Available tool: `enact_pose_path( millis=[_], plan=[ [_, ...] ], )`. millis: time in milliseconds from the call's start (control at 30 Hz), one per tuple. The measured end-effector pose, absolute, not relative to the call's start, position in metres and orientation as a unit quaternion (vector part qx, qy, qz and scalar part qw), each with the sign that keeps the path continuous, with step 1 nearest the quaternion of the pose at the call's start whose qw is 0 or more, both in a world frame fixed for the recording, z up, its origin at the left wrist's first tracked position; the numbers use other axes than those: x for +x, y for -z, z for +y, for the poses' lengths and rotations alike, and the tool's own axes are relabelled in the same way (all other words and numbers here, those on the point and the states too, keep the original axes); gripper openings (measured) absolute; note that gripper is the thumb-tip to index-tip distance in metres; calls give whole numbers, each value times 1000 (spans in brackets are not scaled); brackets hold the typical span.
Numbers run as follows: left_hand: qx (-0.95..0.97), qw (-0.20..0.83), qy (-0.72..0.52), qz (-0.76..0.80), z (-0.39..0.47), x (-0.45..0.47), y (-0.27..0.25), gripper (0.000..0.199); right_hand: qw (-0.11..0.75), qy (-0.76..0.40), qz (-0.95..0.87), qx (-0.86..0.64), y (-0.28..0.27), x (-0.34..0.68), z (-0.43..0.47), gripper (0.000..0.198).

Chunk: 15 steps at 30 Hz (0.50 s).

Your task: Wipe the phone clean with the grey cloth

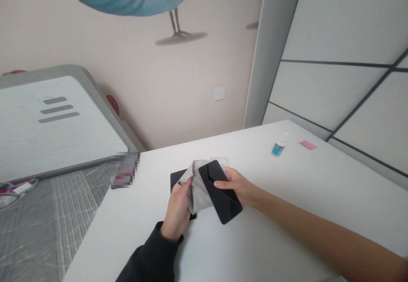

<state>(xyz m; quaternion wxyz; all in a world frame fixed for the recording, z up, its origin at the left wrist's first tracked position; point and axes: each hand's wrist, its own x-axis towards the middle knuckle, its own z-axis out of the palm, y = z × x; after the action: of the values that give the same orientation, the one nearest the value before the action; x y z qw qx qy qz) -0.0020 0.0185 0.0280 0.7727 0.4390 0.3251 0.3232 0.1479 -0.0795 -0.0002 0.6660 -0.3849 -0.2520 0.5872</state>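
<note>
The likeliest trouble was a slip of the phone [223,199]: the right hand [242,187] had it by one long edge, thumb laid over the dark face and fingers out of sight behind, and its lower end stuck out unsupported over the desk [255,248]. A loose thumb, or a hard push from the grey cloth [201,197], could have tipped it out of that grip. The cloth hung in loose folds and might have snagged on the dark flat thing [176,177] partly hidden behind it and the left hand, dragging that along; whether the two touched, I could not tell. The left hand [177,209] was closed on the cloth, thumb on the near side, its other fingers mostly hidden. The phone lay between the hands, nearer the right, tilted with its top end leaning left, and its left edge overlapped the cloth in view. A clear-edged object [225,161] showed just beyond the phone's upper end. The bottle [278,148] and pink slip [307,145] stood well apart, farther off to the right.
</note>
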Motion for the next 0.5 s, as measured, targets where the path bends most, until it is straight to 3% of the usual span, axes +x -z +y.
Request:
enact_pose_path(
  millis=[333,500],
  plan=[
    [364,763,-363,391,18,-7,-34,18,611,-487,-325,-532,12,158,-73,53],
    [385,763,-399,332,18,-10,-43,34,585,-471,-362,-552,11,151,-76,49]
  ],
)
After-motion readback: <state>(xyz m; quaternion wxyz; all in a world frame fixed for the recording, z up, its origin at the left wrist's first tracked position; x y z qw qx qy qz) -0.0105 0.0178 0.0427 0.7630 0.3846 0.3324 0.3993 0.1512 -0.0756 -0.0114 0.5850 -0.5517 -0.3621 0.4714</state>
